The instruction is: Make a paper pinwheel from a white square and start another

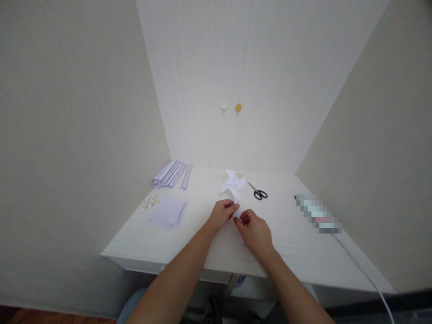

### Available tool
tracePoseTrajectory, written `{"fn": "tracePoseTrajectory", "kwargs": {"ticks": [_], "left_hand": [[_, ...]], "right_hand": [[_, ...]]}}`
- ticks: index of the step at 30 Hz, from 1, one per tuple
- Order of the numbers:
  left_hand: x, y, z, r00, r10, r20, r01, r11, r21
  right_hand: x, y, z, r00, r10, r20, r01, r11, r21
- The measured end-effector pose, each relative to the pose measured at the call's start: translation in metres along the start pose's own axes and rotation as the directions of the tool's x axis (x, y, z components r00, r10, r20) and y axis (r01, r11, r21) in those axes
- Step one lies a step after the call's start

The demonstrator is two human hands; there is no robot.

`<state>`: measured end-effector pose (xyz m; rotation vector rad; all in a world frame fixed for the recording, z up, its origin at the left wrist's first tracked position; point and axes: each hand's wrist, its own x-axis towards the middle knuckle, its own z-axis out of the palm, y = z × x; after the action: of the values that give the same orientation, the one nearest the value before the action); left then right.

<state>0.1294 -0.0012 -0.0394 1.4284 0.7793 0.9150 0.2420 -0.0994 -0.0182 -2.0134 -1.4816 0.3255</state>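
A white paper pinwheel [233, 183] lies on the pale table [209, 243], its paper stick running toward me. My left hand [222, 213] pinches the stick near its lower end, fingers closed around it. My right hand [254, 229] meets it from the right, fingers also curled on the same stick end. Both hands touch each other over the middle of the table.
Black-handled scissors [258, 192] lie right of the pinwheel. A bundle of rolled paper sticks [172, 174] sits at the back left, a stack of pale square sheets [168, 211] and small gold pins [151, 202] in front of it. Two wall hooks [231, 108] hang above.
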Motion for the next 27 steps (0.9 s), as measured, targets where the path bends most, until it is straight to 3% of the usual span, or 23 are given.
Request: {"fn": "tracePoseTrajectory", "kwargs": {"ticks": [8,15,19,27], "left_hand": [[0.011,-0.006,-0.001,0.999,-0.031,0.033,0.031,0.999,-0.023],[0.013,-0.004,-0.001,0.996,-0.022,-0.082,0.015,0.997,-0.080],[0.012,-0.002,0.000,0.985,0.010,-0.174,-0.027,0.995,-0.096],[0.021,-0.004,0.001,0.982,0.025,-0.190,-0.042,0.995,-0.088]], "right_hand": [[0.019,0.006,-0.002,0.998,-0.032,0.051,0.030,0.999,0.036],[0.031,0.011,-0.010,0.999,-0.028,0.042,0.027,0.999,0.036],[0.049,0.022,-0.028,1.000,-0.006,0.030,0.007,0.999,-0.033],[0.113,0.062,-0.079,0.990,0.138,-0.028,-0.141,0.969,-0.205]]}}
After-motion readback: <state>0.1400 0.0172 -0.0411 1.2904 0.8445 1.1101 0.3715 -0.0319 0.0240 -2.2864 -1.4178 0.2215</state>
